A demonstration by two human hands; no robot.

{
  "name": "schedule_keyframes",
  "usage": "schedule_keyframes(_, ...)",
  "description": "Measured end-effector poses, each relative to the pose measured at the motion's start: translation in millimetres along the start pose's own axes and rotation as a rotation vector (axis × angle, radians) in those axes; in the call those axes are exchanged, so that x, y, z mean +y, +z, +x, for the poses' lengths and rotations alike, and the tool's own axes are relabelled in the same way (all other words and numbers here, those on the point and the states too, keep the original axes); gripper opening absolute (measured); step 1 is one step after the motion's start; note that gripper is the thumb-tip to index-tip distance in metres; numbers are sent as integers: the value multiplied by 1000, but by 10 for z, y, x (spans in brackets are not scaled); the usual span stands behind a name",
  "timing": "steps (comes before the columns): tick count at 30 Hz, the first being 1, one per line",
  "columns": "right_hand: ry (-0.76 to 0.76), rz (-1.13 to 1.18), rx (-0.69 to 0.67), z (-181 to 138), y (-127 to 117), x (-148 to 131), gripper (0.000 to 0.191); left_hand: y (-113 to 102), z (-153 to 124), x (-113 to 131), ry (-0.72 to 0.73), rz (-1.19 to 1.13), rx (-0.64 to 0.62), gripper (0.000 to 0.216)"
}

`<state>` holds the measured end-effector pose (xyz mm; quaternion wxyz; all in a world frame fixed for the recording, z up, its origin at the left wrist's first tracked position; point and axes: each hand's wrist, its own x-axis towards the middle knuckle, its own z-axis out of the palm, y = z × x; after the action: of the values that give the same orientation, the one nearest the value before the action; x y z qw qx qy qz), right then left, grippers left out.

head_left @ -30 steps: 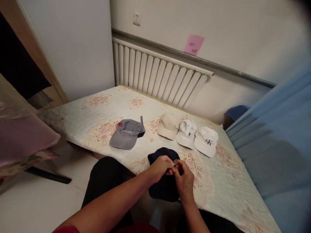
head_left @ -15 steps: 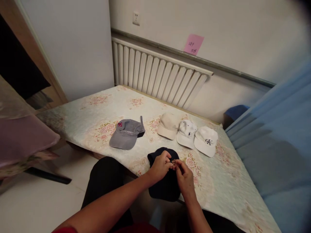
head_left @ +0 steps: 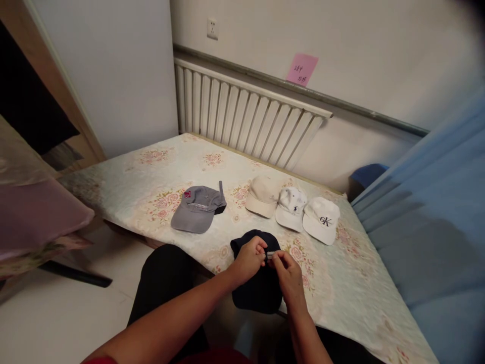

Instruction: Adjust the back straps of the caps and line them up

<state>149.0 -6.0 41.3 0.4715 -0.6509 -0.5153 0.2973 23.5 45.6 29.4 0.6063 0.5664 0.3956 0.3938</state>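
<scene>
A dark navy baseball cap [head_left: 259,290] lies at the near edge of the floral-covered surface [head_left: 204,172], brim toward me. Over its back opening, my left hand [head_left: 248,261] is closed in a pinch on the cap's strap. From the other side my right hand [head_left: 291,277] pinches a small, shiny, pale metal piece [head_left: 270,255], which looks like the strap's buckle. Fingers partly hide the strap. A grey cap [head_left: 197,208] with its strap sticking up sits to the left.
Beyond the navy cap, a beige cap [head_left: 262,196], a white cap with a small dark logo [head_left: 290,210] and a white cap with black letters [head_left: 321,220] stand in a row. A radiator [head_left: 242,114] runs along the wall. A blue curtain [head_left: 428,217] hangs at the right.
My right fingers have shifted slightly, and the shiny metal piece now shows between the hands. The navy cap has barely moved; the other caps stay put.
</scene>
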Motion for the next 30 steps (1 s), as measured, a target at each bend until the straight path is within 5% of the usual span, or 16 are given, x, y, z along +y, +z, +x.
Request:
schedule_keyframes(17, 56, 38, -85, 22, -24, 38, 22, -82, 15, 121, 12, 180, -25, 9)
schedule_keyframes(30, 61, 84, -102, 31, -40, 56, 18, -50, 8, 98, -61, 60, -21, 10)
